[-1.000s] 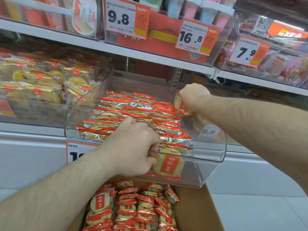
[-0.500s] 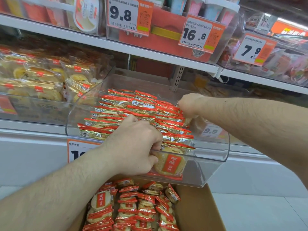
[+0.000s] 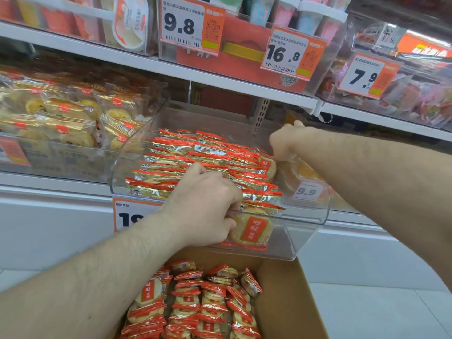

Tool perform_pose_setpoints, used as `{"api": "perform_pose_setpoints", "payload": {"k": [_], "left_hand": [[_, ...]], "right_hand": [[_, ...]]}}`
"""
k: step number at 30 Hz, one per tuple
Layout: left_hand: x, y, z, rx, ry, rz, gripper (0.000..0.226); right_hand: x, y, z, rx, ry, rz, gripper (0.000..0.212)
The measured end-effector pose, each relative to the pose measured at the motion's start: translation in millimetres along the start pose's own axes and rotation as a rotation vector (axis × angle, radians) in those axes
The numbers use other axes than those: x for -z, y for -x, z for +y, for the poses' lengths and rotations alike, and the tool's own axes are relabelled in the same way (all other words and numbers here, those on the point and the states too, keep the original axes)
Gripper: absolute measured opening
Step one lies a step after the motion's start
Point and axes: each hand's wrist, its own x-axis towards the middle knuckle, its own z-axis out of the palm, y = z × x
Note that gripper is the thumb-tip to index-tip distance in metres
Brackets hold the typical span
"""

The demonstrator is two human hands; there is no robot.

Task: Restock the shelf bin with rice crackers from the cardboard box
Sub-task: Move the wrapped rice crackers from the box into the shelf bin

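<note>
Left grip (image 3: 205, 206) pinches crinkly foil packets (image 3: 195, 155) | clear plastic bin (image 3: 305, 216)

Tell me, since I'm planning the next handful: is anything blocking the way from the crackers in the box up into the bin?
Nothing visible does. The cardboard box is open on top and the clear bin above it is open too; only the left hand is at its front rim.

I read four price tags on the clear bins of the upper shelf and beside my right arm: "9.8" on the left price tag (image 3: 193, 25), "16.8" on the middle price tag (image 3: 292, 53), "7.9" on the right price tag (image 3: 367, 75), and "9.9" on a small tag (image 3: 308, 191) seen through the shelf bin (image 3: 305, 221). The bin's own orange tag (image 3: 129, 214) shows "1", the rest hidden. A rice cracker packet (image 3: 252, 226) at the bin front carries a red label with white characters, "旺旺".
</note>
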Motion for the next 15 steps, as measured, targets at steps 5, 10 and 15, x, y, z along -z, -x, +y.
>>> {"api": "perform_pose_setpoints", "payload": {"k": [5,10,15], "left_hand": [[-7,-5,-3,0.042,-0.095,0.034,0.016],[-11,-4,-7,0.110,-0.039,0.108,0.022],[-12,13,-1,-0.034,0.060,0.377,0.021]], "right_hand": [[-8,23,5,0.046,-0.288,0.168,0.017],[-16,58,-4,0.000,-0.664,0.419,0.021],[-26,126,-48,0.086,-0.877,1.031,0.017]]}}
